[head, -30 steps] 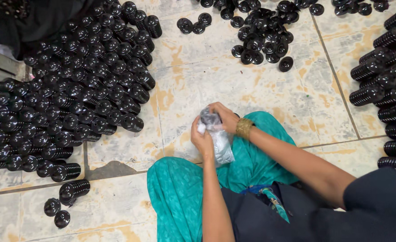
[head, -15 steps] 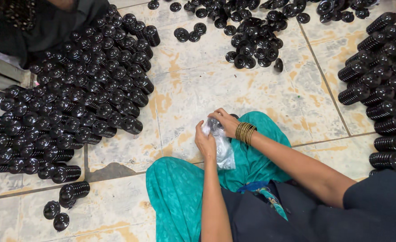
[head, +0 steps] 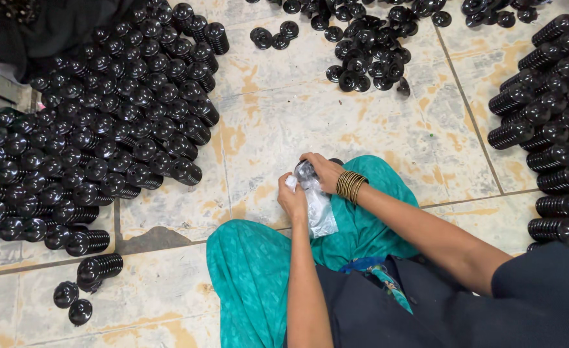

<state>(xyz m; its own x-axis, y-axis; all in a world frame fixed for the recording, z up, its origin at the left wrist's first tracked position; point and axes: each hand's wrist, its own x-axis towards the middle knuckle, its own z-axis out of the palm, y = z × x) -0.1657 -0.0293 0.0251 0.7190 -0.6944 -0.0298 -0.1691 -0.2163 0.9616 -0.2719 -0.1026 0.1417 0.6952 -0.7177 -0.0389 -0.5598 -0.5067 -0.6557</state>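
Now, compared with a second ago, I see both hands a little lower and closer over the teal-clad knee point(head: 362, 219), and the clear plastic bag point(head: 318, 207) hangs longer beneath them, so the wrapping of the small dark part point(head: 305, 170) seems further along. My left hand point(head: 292, 201) is clenched on the bag's upper edge, pinching a white bit at its top. My right hand point(head: 323, 171), bangles point(head: 350, 185) at the wrist, curls closed over the part at the bag's mouth. Stacks of black ribbed caps point(head: 104, 148) crowd the tiled floor point(head: 284, 109) at ten o'clock, more at two and three o'clock.
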